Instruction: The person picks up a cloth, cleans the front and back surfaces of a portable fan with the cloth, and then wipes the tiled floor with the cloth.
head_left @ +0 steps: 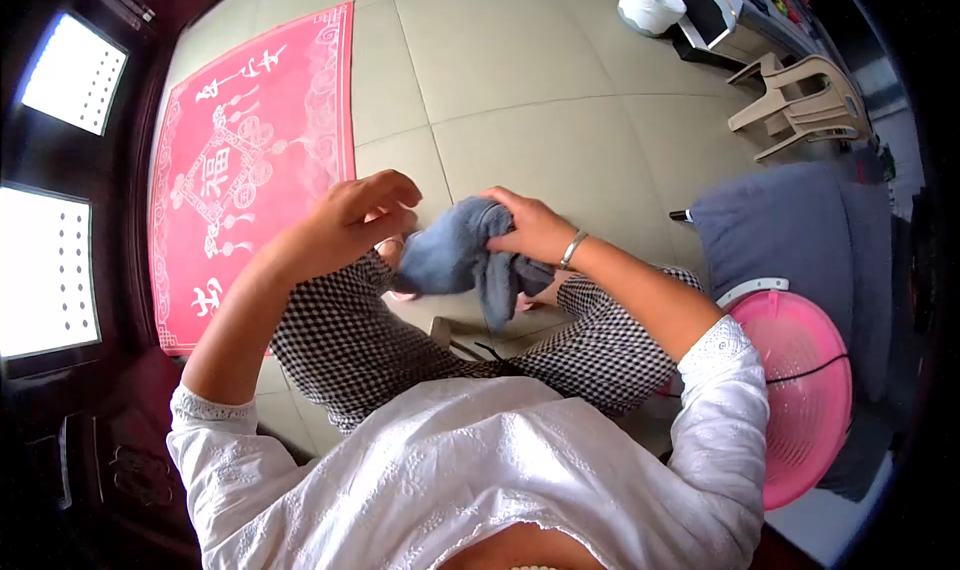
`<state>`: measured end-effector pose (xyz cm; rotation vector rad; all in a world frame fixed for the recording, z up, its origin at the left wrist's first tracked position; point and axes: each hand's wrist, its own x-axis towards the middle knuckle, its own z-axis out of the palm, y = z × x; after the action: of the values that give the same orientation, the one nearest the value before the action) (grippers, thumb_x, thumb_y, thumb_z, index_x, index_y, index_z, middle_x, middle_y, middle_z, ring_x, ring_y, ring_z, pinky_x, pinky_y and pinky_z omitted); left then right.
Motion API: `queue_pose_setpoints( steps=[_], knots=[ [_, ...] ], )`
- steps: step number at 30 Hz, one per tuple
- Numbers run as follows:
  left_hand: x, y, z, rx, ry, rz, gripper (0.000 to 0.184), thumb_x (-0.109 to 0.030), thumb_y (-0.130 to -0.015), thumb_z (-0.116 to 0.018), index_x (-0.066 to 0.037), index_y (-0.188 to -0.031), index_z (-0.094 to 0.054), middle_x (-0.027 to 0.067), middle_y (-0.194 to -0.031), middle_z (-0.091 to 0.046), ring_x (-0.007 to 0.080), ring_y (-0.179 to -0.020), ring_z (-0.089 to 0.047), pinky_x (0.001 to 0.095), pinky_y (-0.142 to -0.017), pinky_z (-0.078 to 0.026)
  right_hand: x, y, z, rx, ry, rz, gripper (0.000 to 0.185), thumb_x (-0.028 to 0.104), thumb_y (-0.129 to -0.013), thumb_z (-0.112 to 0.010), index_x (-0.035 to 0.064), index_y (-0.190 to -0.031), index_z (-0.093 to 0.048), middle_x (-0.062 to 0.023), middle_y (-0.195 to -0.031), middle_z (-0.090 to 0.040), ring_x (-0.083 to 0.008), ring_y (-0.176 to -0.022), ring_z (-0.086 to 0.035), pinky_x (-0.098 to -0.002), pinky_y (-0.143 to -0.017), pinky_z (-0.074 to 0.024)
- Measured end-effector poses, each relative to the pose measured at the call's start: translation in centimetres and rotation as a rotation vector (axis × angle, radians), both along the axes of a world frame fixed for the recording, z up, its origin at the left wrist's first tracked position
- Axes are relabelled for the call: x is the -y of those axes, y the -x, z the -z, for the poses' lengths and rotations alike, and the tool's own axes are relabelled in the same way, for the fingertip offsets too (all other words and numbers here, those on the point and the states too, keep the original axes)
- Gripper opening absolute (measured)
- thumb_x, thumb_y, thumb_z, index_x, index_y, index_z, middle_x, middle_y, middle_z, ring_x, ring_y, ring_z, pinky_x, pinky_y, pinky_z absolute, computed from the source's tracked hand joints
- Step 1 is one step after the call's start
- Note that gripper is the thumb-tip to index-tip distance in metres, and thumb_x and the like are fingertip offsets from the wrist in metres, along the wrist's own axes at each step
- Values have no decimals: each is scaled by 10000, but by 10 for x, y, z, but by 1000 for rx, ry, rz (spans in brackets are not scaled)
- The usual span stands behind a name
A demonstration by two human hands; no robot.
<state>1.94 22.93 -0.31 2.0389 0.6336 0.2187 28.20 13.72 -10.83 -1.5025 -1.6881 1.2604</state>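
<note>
A bundle of blue-grey cloth (445,250) hangs in front of me, above the floor and between my knees. My right hand (525,228), with a silver bracelet at its wrist, grips the cloth's upper right part, and a darker fold dangles below it. To the left of the cloth is my left hand (375,210), its fingers curled but apart, with nothing seen in them. Its lower fingers are close to the cloth's left edge; whether they touch it is unclear.
A red mat (250,170) lies on the tiled floor (530,140) at the left. On the right are a pink basket (800,390), dark blue-grey fabric (775,225) and a beige plastic chair (800,100). A white bin (650,5) stands farther back.
</note>
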Motion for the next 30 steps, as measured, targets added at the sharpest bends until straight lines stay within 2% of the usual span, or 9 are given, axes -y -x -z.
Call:
queue_pose_setpoints(
  steps=[6,7,11,13,14,16,20,24,30],
  knots=[
    [-5,8,-11,-363,-4,-18,291,-210,-930,-596,-23,-1153,-597,146,-1051,-656,277,-988,-652,393,-853,-522,-39,-57,36,350,129,76,585,147,-737,-726,99,-1270,-491,-149,-955,-654,-249,-892,-642,-364,-784,-509],
    [-5,12,0,-323,-348,206,294,-229,-921,-601,-29,-1137,-602,147,-1056,-654,301,-992,-642,392,-863,-512,-47,-65,43,439,134,63,580,150,-738,-715,99,-1269,-489,-152,-929,-646,-271,-868,-636,-378,-762,-506],
    [-29,29,-12,-216,-184,272,264,-211,-930,-594,-28,-1120,-605,131,-1037,-660,272,-954,-646,381,-847,-504,-84,-88,88,815,112,-86,639,151,-734,-687,144,-1323,-440,-170,-1036,-612,-371,-928,-612,-449,-793,-512],
    [-53,48,-3,163,250,-81,261,-210,-966,-555,-5,-1121,-602,102,-1006,-663,213,-941,-636,353,-865,-494,-93,-98,130,930,111,-207,687,171,-748,-702,180,-1363,-396,-177,-1186,-557,-383,-1017,-599,-464,-853,-508],
    [-61,59,25,320,440,-435,258,-169,-990,-527,16,-1158,-590,92,-988,-661,170,-972,-623,316,-885,-479,-97,-100,150,955,130,-275,707,194,-766,-711,200,-1385,-368,-182,-1273,-519,-387,-1051,-593,-468,-877,-505],
    [-89,95,105,248,85,-762,324,-176,-972,-544,2,-1243,-523,147,-1199,-610,235,-1033,-603,343,-937,-470,-90,-101,202,913,109,-260,787,147,-735,-734,192,-1422,-353,-183,-1390,-433,-387,-1086,-581,-455,-900,-503],
    [-55,152,282,-603,-18,-745,637,-191,-895,-637,-143,-1464,-355,173,-1553,-212,367,-1406,-258,498,-1150,-284,-80,-57,217,1017,313,-360,824,172,-711,-769,190,-1427,-361,-127,-1490,-326,-405,-1197,-505,-454,-959,-480],
    [-2,145,338,-900,137,-582,861,-599,-804,-638,-400,-1507,-182,99,-1606,6,424,-1454,-19,731,-1059,-182,-77,-48,223,1138,250,-398,831,195,-698,-781,211,-1421,-373,-101,-1493,-325,-404,-1209,-484,-455,-958,-475],
    [19,112,357,-863,227,-728,885,-639,-783,-632,-436,-1501,-155,68,-1609,23,444,-1447,54,775,-1019,-180,-91,-73,250,1079,258,-458,816,218,-685,-795,213,-1398,-398,-99,-1448,-385,-386,-1185,-497,-462,-965,-464]
  ],
)
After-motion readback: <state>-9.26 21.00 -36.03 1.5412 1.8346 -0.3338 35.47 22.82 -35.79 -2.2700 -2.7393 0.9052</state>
